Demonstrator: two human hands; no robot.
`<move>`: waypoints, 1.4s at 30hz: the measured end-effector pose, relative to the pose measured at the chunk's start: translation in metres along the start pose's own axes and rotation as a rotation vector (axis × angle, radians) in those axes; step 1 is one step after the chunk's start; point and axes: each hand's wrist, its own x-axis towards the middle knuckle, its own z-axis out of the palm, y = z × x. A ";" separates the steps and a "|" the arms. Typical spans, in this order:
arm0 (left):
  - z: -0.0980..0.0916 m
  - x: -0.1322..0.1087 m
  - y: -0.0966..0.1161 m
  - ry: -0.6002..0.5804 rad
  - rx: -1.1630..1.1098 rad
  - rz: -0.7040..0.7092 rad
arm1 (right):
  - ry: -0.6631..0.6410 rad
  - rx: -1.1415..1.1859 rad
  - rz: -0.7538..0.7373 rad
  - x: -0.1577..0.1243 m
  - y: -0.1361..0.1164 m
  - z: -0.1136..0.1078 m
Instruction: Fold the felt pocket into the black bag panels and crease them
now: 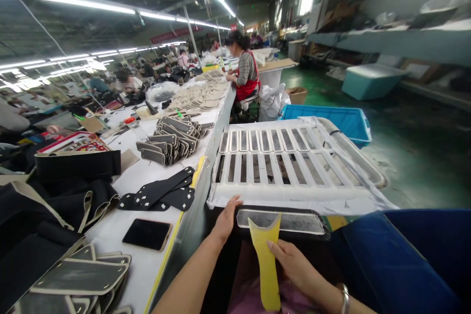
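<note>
My right hand grips a flat yellow piece with a narrow waist and a concave, two-pointed upper end, thumb pressed on its face. Its upper end overlaps a long grey panel with a pale edge, lying on a black board in front of me. At the board's left end is my left hand, its fingers stretched forward and holding nothing visible. Whether its fingertips touch the board, I cannot tell. Beyond the board, a white slotted rack carries a row of similar grey panels.
On the left table lie a phone, black strips, stacked grey pieces and more pieces nearby. A blue fabric-like surface is at right. A blue bin stands behind the rack. A person sits farther along the table.
</note>
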 end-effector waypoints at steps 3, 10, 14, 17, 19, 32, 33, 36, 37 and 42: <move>-0.019 -0.022 -0.016 0.059 -0.231 -0.100 | 0.128 0.158 -0.065 -0.016 0.003 -0.011; -0.012 -0.048 -0.026 -0.012 -0.474 -0.095 | 0.211 0.602 -0.027 -0.020 -0.031 -0.001; -0.009 -0.042 -0.024 -0.011 -0.428 -0.058 | 0.163 0.656 -0.064 -0.011 -0.046 0.003; -0.011 -0.036 -0.021 -0.015 -0.406 -0.069 | 0.156 0.653 -0.042 -0.003 -0.054 0.006; -0.013 -0.032 -0.018 -0.028 -0.350 -0.047 | 0.161 0.672 -0.058 0.006 -0.057 0.010; -0.014 -0.030 -0.022 -0.103 -0.448 -0.020 | 0.171 0.421 -0.436 0.090 -0.079 0.056; -0.015 -0.030 -0.022 -0.100 -0.451 -0.019 | 0.155 0.376 -0.445 0.093 -0.081 0.061; -0.018 -0.026 -0.017 -0.107 -0.417 -0.008 | 0.098 0.216 -0.527 0.099 -0.080 0.071; -0.019 -0.025 -0.016 -0.113 -0.403 -0.004 | 0.075 0.145 -0.564 0.100 -0.079 0.073; -0.018 -0.020 -0.020 -0.091 -0.376 0.008 | -0.048 -0.227 -0.684 0.098 -0.069 0.071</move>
